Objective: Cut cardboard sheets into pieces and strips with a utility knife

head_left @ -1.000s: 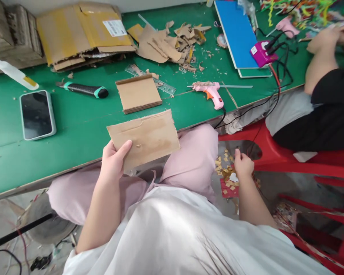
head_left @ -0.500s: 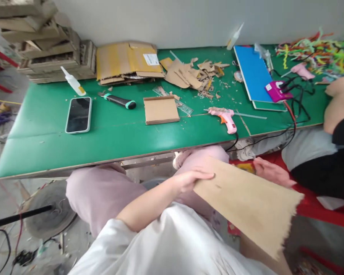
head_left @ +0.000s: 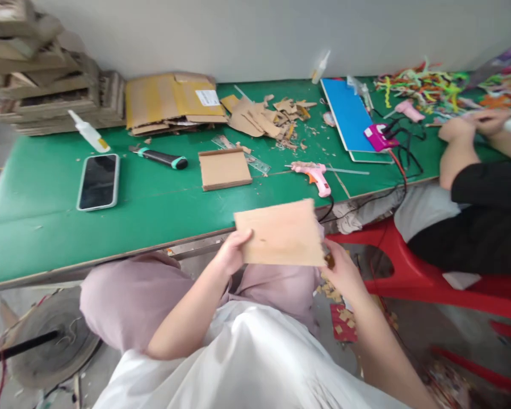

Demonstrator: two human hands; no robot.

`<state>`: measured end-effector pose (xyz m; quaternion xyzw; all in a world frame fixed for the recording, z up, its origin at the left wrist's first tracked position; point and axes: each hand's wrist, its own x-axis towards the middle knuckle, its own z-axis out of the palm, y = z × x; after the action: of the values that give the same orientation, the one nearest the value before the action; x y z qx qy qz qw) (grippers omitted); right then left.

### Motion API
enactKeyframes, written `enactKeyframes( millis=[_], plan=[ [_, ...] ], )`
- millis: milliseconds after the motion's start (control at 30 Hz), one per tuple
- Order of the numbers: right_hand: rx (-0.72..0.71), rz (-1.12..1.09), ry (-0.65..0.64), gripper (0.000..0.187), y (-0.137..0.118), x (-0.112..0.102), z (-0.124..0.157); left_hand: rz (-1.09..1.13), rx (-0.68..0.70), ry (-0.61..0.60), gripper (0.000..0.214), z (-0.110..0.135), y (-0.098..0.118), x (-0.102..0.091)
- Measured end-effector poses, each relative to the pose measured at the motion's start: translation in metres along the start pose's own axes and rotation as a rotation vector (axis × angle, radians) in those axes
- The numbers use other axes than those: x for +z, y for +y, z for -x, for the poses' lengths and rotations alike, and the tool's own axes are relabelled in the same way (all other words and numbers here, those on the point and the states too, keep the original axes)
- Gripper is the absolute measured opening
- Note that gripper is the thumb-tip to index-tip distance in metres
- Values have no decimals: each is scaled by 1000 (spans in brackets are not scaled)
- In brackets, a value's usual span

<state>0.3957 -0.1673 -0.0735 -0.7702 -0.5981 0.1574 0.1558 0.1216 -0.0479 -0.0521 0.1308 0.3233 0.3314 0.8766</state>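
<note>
Over my lap, at the table's front edge, I hold up a flat piece of brown cardboard with a ragged right side. My left hand pinches its left edge, thumb on the face towards me and fingers behind. My right hand is at the lower right edge, its fingertips partly hidden by the board. Beyond the piece, a smaller folded cardboard panel lies on the green table. To its right rests a pink glue gun with a glue stick in its back.
A utility knife, a phone and a glue bottle lie left. Behind are cardboard sheets, scraps and a stacked pile. A blue board and a power strip are right, near a co-worker's arm.
The cardboard has come left and up, turned more level, towards the table edge. My right hand, open beyond the piece before, is now at its right edge. The view has shifted right.
</note>
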Motion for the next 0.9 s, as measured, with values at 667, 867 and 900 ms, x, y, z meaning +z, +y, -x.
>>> enactKeyframes(
  millis=[667, 867, 900],
  plan=[
    [-823, -245, 394, 14, -199, 11, -41, -247, 411, 373, 47, 60, 14, 2],
    [-714, -233, 377, 15, -187, 14, -57, -255, 394, 408, 52, 63, 15, 3],
    [-680, -214, 400, 16, -177, 11, -61, -250, 396, 437, 52, 62, 17, 3]
  ],
)
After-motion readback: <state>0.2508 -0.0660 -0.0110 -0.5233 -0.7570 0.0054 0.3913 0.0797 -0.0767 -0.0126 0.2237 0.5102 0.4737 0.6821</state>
